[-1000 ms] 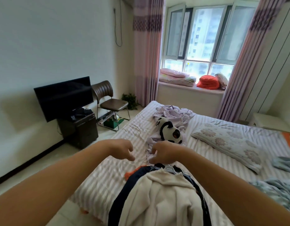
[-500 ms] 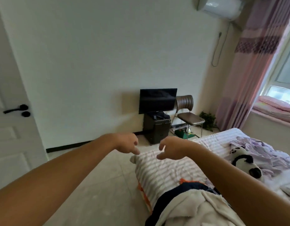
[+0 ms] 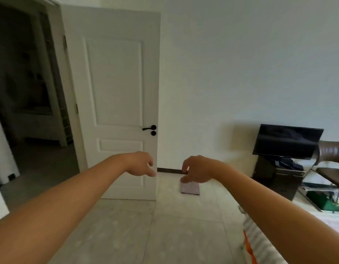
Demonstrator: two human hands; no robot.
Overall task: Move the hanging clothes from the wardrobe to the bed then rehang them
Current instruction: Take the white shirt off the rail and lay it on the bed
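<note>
standing on pale grey floor tiles [image 3: 165,231], we are facing a plain white wall [image 3: 241,63] with a dark skirting strip [image 3: 169,170] along its foot. one white panelled door [image 3: 115,103] is standing open on the left, carrying one black lever handle [image 3: 149,128] with a round lock piece just under it, and the doorway beside it is opening onto a dim room. we are holding both arms out in front. our left hand [image 3: 141,164] is hanging with its fingers loosely curled and gripping nothing; our right hand [image 3: 196,169] is doing the same, thumb and fingers bent downward, with nothing between them. the two hands are staying near each other but apart.

one small pinkish flat thing [image 3: 190,188] is lying on the floor near the wall, just below our right hand in the picture; we cannot tell what it is. on the right, one black screen [image 3: 286,141] is sitting on one dark cabinet [image 3: 277,178], and one brown chair [image 3: 332,168] is showing partly at the edge. the bed [image 3: 260,242] is showing only as a striped corner with an orange edge, low on the right under our right forearm. the clothes are lying outside our view.
</note>
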